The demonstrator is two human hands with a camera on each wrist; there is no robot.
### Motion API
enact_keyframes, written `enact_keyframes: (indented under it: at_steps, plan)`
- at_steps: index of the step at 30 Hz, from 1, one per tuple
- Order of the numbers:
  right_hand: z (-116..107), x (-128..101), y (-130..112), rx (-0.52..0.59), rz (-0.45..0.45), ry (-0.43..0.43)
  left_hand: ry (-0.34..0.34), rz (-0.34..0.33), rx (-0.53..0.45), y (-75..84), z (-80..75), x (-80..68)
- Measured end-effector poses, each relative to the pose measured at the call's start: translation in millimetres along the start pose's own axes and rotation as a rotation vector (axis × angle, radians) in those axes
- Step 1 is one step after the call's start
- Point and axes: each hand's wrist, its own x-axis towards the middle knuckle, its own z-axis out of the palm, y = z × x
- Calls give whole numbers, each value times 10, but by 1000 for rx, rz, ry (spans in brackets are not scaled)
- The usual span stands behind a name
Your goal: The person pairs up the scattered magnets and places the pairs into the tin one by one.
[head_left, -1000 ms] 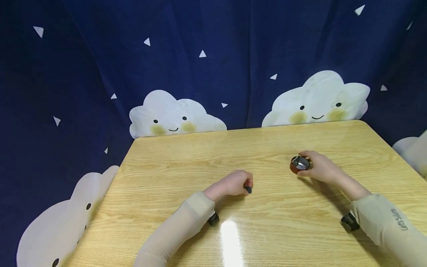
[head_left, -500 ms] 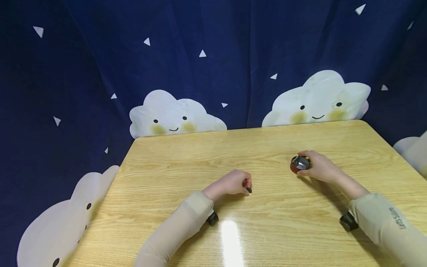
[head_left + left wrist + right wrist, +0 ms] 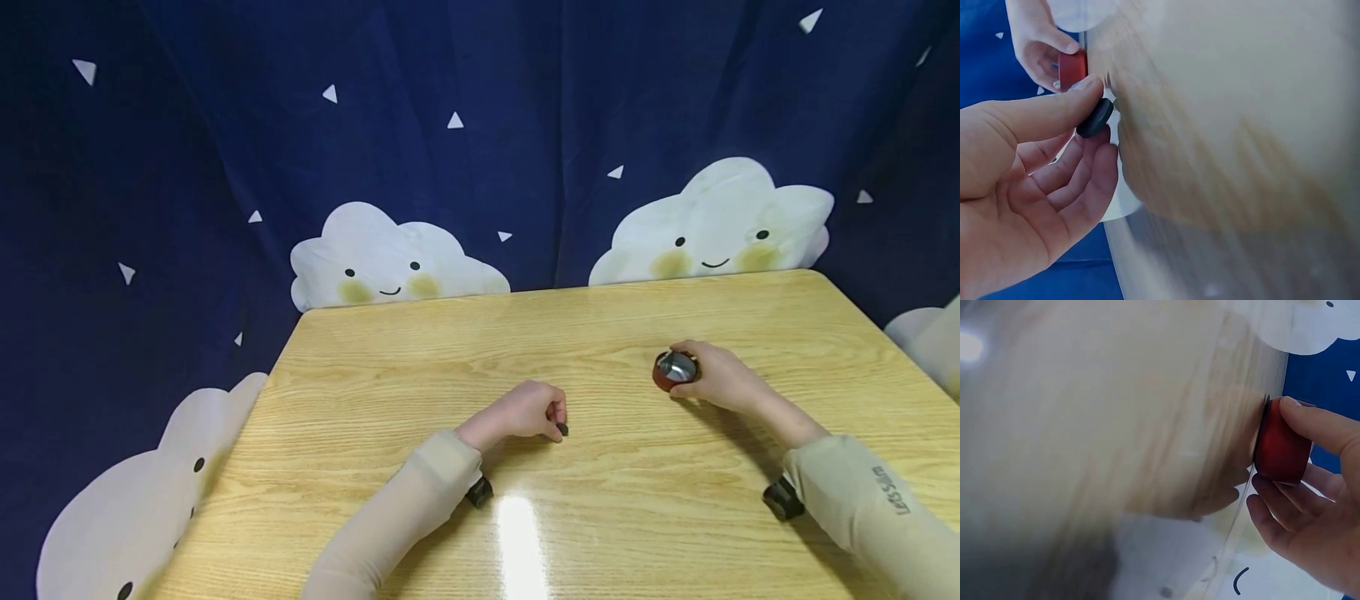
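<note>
Since a second ago, little is changed: the small black cap [image 3: 562, 429] is kept pinched by the left hand [image 3: 517, 414] and lowered slightly toward the bench [image 3: 420, 367], while the red jar [image 3: 672, 369] is still gripped by the right hand [image 3: 718, 377].

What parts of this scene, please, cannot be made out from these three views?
- Small black piece: in the head view the left hand hides most of it; its shape is unclear.
- Red container: its contents are too small in the head view, edge-on in the right wrist view.
- Table: blurred in both wrist views.
- Right hand: the container hides its fingertips.
</note>
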Motion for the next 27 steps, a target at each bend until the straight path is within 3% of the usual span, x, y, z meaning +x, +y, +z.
enact_keyframes:
  at_steps: [27]
  plan:
    - [43, 0, -98, 31, -11, -9, 106, -40, -231, 179, -78, 261]
